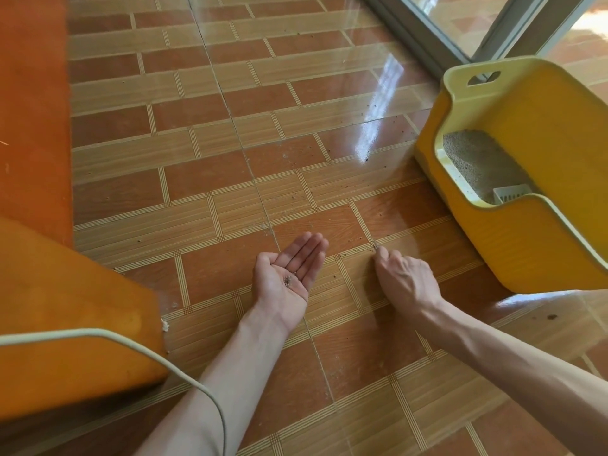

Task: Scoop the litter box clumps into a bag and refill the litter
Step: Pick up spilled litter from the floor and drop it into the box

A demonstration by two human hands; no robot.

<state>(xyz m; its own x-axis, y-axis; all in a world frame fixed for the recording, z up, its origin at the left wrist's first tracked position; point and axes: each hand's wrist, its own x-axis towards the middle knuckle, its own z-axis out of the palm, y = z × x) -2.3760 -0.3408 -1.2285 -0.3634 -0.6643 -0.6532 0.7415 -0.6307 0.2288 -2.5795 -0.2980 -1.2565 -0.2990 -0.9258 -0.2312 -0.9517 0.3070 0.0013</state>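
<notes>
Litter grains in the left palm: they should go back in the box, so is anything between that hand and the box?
Only the right hand, pinching at the floor, lies between the left hand and the yellow litter box.

Litter box (523, 179) was cut off at the right edge; its near wall hid most of the white scoop (511, 194); right hand (406, 278) fingertips were concealed.

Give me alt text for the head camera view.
A left hand cups litter grains palm-up while the right hand pinches more off the tiled floor, beside a yellow litter box holding litter.
</notes>
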